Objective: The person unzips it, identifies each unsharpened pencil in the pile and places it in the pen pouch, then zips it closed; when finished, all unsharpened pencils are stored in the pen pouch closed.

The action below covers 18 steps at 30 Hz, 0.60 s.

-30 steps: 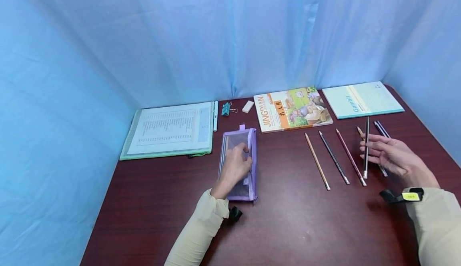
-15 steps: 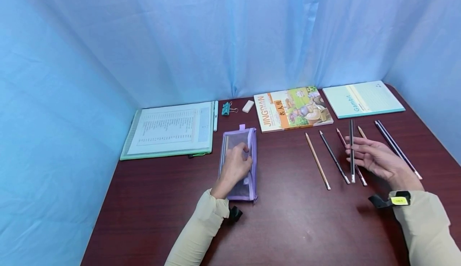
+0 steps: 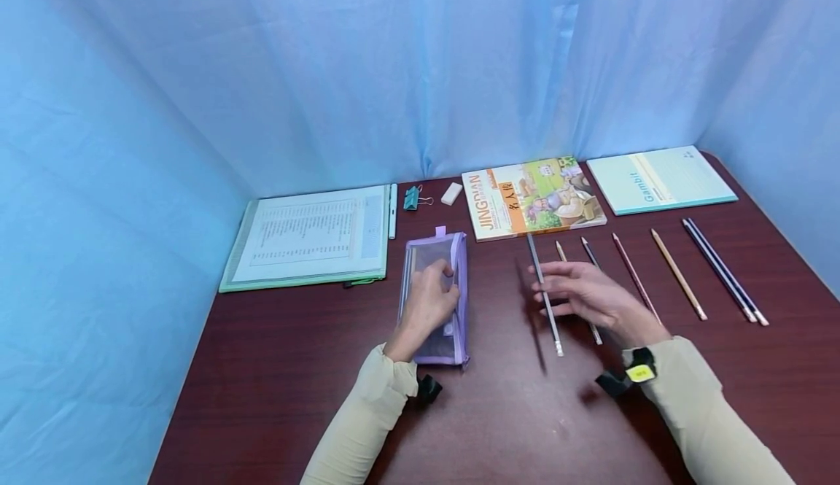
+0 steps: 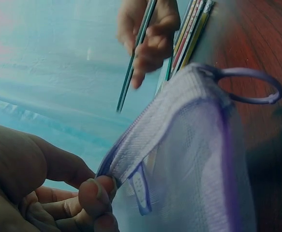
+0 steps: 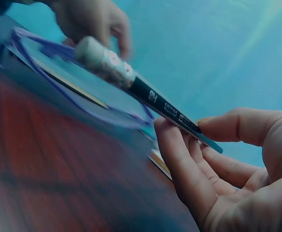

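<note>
My left hand (image 3: 429, 303) pinches the upper edge of a purple mesh pencil case (image 3: 459, 332); the left wrist view has the fingertips on its zipper edge. A couple of pencils show inside the case through the mesh. My right hand (image 3: 590, 295) holds a dark pencil (image 5: 165, 108) between thumb and fingers, raised above the table, its white eraser end toward me. That pencil is right of the case and apart from it. Below and beside the right hand lie a yellow pencil (image 3: 560, 250), a dark pencil (image 3: 588, 250) and a red pencil (image 3: 633, 273), the first two partly covered by the hand.
Farther right lie another yellow pencil (image 3: 679, 273) and two dark pencils (image 3: 722, 270) side by side. Along the back are a zip document folder (image 3: 308, 237), a pen (image 3: 393, 211), a teal binder clip (image 3: 411, 198), an eraser (image 3: 451, 194), a book (image 3: 534, 197) and a notebook (image 3: 663, 180).
My right hand has carried the dark pencil leftward across the row, toward the pencil case, uncovering the pencils at the right. The left hand stays on the case.
</note>
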Each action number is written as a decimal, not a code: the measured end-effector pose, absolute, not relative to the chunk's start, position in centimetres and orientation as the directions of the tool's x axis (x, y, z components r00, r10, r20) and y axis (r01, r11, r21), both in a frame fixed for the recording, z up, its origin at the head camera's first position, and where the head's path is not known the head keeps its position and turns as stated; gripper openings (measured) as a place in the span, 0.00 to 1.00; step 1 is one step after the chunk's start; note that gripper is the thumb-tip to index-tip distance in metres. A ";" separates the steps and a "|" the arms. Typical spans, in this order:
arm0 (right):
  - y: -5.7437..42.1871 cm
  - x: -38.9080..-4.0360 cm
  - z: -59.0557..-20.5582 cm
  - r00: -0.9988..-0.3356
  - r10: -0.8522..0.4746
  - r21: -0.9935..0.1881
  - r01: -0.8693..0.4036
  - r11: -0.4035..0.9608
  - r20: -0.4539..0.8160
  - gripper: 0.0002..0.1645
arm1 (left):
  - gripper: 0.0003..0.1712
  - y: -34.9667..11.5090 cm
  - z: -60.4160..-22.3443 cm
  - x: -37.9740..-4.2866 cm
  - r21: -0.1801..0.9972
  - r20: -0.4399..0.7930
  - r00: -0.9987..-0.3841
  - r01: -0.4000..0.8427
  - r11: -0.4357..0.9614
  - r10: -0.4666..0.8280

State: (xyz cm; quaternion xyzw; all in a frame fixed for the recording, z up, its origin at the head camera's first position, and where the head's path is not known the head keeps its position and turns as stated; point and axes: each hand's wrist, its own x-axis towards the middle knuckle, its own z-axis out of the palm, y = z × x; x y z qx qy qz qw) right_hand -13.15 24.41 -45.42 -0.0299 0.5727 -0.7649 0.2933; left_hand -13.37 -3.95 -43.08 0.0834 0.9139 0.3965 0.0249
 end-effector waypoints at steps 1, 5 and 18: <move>23.4 -13.2 -45.4 -0.820 -0.480 -0.894 0.424 -0.147 -0.310 0.21 | 0.08 -4.0 -43.1 -13.4 0.726 0.027 -0.985 0.138 0.674 0.172; 19.8 -13.9 -45.7 -0.791 -0.491 -0.890 0.451 -0.063 -0.366 0.35 | 0.08 -4.0 -43.1 -13.4 0.725 0.041 -0.983 0.151 0.672 0.176; 12.6 -15.8 -46.8 -0.848 -0.336 -0.895 0.446 -0.033 -0.410 0.34 | 0.08 -3.9 -43.0 -13.5 0.707 0.026 -0.984 0.144 0.693 0.178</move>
